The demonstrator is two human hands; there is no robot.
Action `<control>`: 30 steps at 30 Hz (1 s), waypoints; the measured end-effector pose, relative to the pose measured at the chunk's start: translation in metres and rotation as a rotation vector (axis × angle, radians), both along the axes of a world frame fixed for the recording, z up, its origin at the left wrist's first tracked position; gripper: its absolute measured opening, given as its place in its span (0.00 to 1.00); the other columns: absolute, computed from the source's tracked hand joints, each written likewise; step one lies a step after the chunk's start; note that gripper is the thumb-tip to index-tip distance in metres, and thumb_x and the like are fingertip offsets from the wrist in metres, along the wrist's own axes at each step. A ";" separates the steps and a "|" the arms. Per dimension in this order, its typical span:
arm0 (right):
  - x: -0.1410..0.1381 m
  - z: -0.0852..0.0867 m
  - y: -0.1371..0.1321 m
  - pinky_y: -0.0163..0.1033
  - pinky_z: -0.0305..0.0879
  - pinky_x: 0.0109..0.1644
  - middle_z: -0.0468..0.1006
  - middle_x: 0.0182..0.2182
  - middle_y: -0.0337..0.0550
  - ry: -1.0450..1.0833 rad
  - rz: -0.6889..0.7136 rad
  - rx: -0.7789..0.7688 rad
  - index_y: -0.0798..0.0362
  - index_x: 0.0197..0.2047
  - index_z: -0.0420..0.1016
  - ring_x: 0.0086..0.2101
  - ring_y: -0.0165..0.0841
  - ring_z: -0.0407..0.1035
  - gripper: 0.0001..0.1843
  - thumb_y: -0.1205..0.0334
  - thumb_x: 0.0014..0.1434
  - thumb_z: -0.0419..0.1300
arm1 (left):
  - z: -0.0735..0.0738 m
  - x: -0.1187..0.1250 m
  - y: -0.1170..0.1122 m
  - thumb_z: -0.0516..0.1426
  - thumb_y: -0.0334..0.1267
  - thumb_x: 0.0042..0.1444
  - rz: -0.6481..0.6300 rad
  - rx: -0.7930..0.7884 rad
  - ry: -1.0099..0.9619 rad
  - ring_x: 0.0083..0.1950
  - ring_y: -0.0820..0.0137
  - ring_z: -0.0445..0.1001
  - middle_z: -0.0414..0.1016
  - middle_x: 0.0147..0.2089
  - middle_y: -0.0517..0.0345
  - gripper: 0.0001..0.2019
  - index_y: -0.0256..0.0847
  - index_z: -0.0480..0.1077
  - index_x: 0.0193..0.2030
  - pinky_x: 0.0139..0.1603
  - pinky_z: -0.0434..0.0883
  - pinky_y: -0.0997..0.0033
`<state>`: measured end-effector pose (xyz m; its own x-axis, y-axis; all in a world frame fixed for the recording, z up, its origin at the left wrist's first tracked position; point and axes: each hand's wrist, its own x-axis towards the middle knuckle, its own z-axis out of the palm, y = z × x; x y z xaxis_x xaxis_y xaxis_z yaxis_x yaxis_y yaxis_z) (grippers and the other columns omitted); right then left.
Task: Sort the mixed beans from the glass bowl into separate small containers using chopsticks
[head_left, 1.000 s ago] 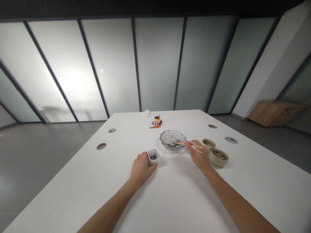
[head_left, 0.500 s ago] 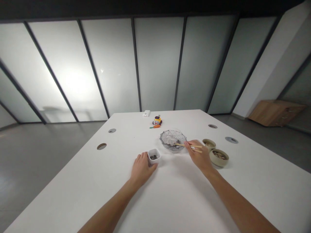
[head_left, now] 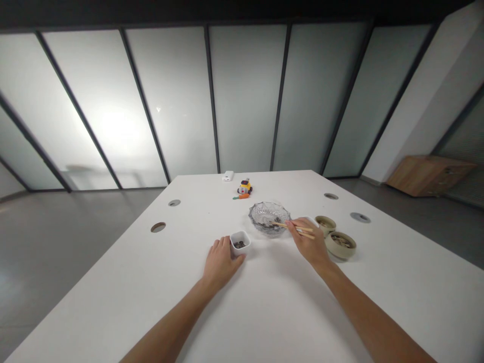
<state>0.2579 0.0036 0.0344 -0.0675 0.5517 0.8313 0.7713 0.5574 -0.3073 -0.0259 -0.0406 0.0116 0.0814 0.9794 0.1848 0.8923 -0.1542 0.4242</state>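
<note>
My right hand [head_left: 308, 243] is closed round a pair of wooden chopsticks [head_left: 291, 227]. Their tips reach into a clear cut-glass bowl [head_left: 269, 217] that holds small dark pieces. My left hand [head_left: 220, 260] rests on the white table [head_left: 264, 312] with its fingers against the near side of a small white square cup [head_left: 239, 243], which also has dark pieces in it. The cup stands left of and nearer to me than the glass bowl.
Two beige round bowls [head_left: 340, 244] [head_left: 325, 223] sit just right of my right hand. Farther back lie a small yellow toy [head_left: 244, 188], an orange piece [head_left: 241, 197] and a white box [head_left: 228, 176]. Cable holes [head_left: 158, 227] [head_left: 359, 217] dot the tabletop.
The chopstick tips have shifted a little left and deeper into the glass bowl. My left hand and the white cup have stayed put.
</note>
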 end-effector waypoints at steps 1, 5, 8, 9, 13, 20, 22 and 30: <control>0.000 0.000 0.000 0.41 0.69 0.37 0.81 0.28 0.44 0.000 -0.001 0.005 0.49 0.32 0.78 0.30 0.37 0.75 0.21 0.49 0.72 0.54 | 0.000 0.000 0.000 0.61 0.49 0.60 -0.002 -0.002 0.001 0.55 0.57 0.73 0.76 0.48 0.51 0.14 0.45 0.66 0.46 0.50 0.66 0.63; 0.000 -0.001 0.000 0.42 0.70 0.38 0.81 0.29 0.45 0.008 -0.011 -0.002 0.49 0.32 0.78 0.31 0.37 0.75 0.21 0.49 0.72 0.54 | 0.001 0.001 0.000 0.62 0.49 0.60 -0.004 -0.012 0.005 0.55 0.56 0.73 0.76 0.48 0.51 0.14 0.44 0.66 0.46 0.50 0.66 0.64; 0.000 -0.002 0.001 0.43 0.70 0.39 0.81 0.30 0.45 0.010 0.008 -0.023 0.48 0.33 0.79 0.32 0.38 0.76 0.21 0.47 0.72 0.54 | 0.001 0.001 0.001 0.62 0.49 0.60 -0.004 -0.009 0.006 0.55 0.57 0.73 0.76 0.48 0.51 0.14 0.44 0.66 0.45 0.50 0.66 0.64; 0.000 -0.003 0.001 0.43 0.71 0.38 0.81 0.30 0.45 0.008 0.017 -0.032 0.48 0.33 0.79 0.32 0.39 0.76 0.21 0.47 0.72 0.54 | 0.001 0.001 0.000 0.61 0.49 0.60 -0.005 -0.009 0.008 0.55 0.57 0.73 0.76 0.48 0.51 0.14 0.44 0.66 0.45 0.50 0.66 0.64; -0.001 -0.003 0.001 0.44 0.71 0.38 0.81 0.30 0.46 0.003 0.032 -0.069 0.48 0.33 0.79 0.32 0.39 0.75 0.23 0.45 0.72 0.53 | 0.001 0.000 0.000 0.61 0.49 0.60 -0.004 -0.011 0.004 0.55 0.56 0.73 0.77 0.48 0.51 0.14 0.45 0.66 0.45 0.50 0.66 0.63; 0.000 -0.003 0.001 0.44 0.71 0.38 0.81 0.30 0.45 0.014 0.067 -0.089 0.49 0.33 0.79 0.32 0.38 0.75 0.23 0.45 0.71 0.53 | 0.001 0.001 0.001 0.61 0.49 0.60 0.002 -0.016 0.009 0.55 0.56 0.73 0.76 0.48 0.50 0.15 0.44 0.66 0.46 0.51 0.66 0.63; 0.000 -0.005 0.002 0.44 0.71 0.38 0.81 0.31 0.46 0.024 0.081 -0.087 0.49 0.34 0.79 0.33 0.39 0.75 0.22 0.45 0.71 0.54 | 0.001 0.000 0.001 0.61 0.49 0.60 -0.005 -0.014 0.010 0.54 0.56 0.73 0.76 0.48 0.50 0.15 0.44 0.66 0.46 0.50 0.66 0.63; -0.001 -0.012 0.002 0.44 0.73 0.40 0.82 0.34 0.46 0.044 0.122 -0.130 0.48 0.37 0.79 0.35 0.39 0.76 0.19 0.46 0.71 0.54 | -0.001 0.001 0.001 0.61 0.49 0.60 -0.006 0.001 0.007 0.54 0.56 0.73 0.76 0.47 0.51 0.14 0.44 0.66 0.45 0.50 0.66 0.62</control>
<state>0.2572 0.0053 0.0222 -0.1058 0.6448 0.7570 0.6846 0.5994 -0.4149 -0.0251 -0.0394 0.0104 0.0889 0.9786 0.1854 0.8945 -0.1603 0.4174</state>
